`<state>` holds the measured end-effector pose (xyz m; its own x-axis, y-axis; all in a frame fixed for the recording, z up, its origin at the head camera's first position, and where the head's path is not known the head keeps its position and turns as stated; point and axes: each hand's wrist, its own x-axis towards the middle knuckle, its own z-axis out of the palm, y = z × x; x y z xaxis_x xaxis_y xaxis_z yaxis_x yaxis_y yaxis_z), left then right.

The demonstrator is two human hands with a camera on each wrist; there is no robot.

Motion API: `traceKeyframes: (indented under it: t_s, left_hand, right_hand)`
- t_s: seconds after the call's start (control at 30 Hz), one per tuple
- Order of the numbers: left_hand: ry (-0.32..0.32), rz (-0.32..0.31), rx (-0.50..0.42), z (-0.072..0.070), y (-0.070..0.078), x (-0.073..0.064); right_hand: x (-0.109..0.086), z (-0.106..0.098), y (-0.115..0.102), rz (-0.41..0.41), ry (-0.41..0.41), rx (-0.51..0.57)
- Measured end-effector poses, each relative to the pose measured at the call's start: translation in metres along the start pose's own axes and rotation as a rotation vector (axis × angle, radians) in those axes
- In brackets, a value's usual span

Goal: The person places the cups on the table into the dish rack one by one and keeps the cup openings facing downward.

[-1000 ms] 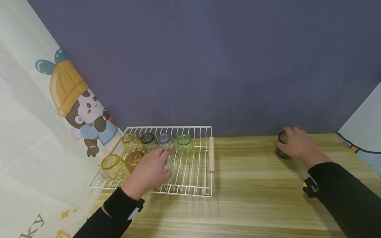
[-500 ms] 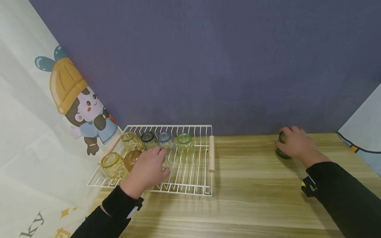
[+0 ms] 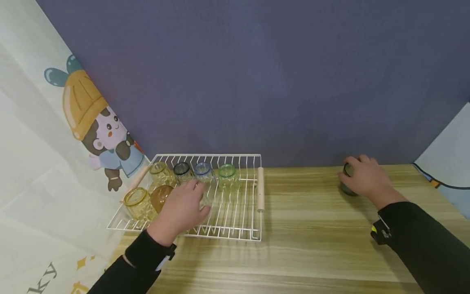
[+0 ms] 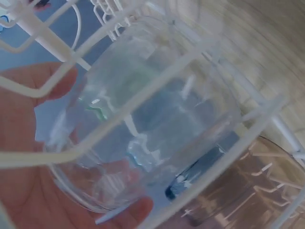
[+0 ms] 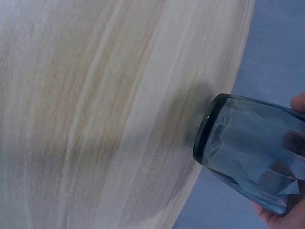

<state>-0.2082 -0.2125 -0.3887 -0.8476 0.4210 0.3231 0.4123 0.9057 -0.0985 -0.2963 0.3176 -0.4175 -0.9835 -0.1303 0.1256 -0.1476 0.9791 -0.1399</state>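
In the head view my left hand (image 3: 182, 206) reaches into a white wire rack (image 3: 235, 237), mostly covering a clear glass (image 4: 157, 105). The left wrist view shows fingers and thumb gripping one end of that glass, behind the rack's wires. An amber glass (image 3: 160, 199) sits right beside this hand, to its left. Far to the right, my right hand (image 3: 369, 179) holds a dark smoky glass (image 3: 346, 185) near the back of the wooden table (image 3: 312, 245). In the right wrist view the smoky glass (image 5: 252, 148) has its thick end close to the tabletop; whether it touches cannot be told.
Inside the rack are a yellow glass (image 3: 139, 204), a pale yellow glass (image 3: 161, 174), a black-rimmed glass (image 3: 183, 173), a blue glass (image 3: 205, 173) and a green glass (image 3: 228, 177). A wooden handle (image 3: 260, 190) edges its right side. A dark partition (image 3: 271, 81) stands behind the table.
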Motion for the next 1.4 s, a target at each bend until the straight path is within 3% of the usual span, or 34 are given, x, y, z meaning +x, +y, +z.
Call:
traceKeyframes:
  t_s: [0.23, 0.47, 0.53, 0.7, 0.93, 1.03, 1.17, 1.4]
  left_hand:
    - [0.100, -0.046, -0.009, -0.013, 0.010, -0.004]
    - [0.234, -0.216, -0.230, -0.025, 0.022, -0.017]
    - [0.280, -0.235, -0.261, -0.025, 0.024, -0.024]
    - [0.398, -0.191, -0.307, -0.027, 0.031, -0.033]
    - [0.555, -0.081, -0.352, -0.035, 0.045, -0.031]
    - [0.564, -0.043, -0.408, -0.038, 0.051, -0.030]
    - [0.539, -0.047, -0.479, -0.039, 0.056, -0.029]
    - [0.499, -0.039, -0.582, -0.041, 0.069, -0.023]
  right_hand:
    - [-0.005, -0.004, -0.008, -0.018, 0.020, 0.019]
    - [-0.009, 0.005, -0.022, -0.023, 0.104, 0.080]
    - [-0.010, 0.009, -0.030, -0.028, 0.109, 0.111]
    - [-0.017, 0.012, -0.046, -0.019, 0.163, 0.176]
    - [-0.032, 0.004, -0.052, 0.042, 0.242, 0.323]
    - [-0.041, -0.003, -0.054, 0.063, 0.297, 0.410]
    - [-0.052, -0.003, -0.067, 0.032, 0.364, 0.508]
    - [-0.064, -0.004, -0.095, -0.048, 0.462, 0.522]
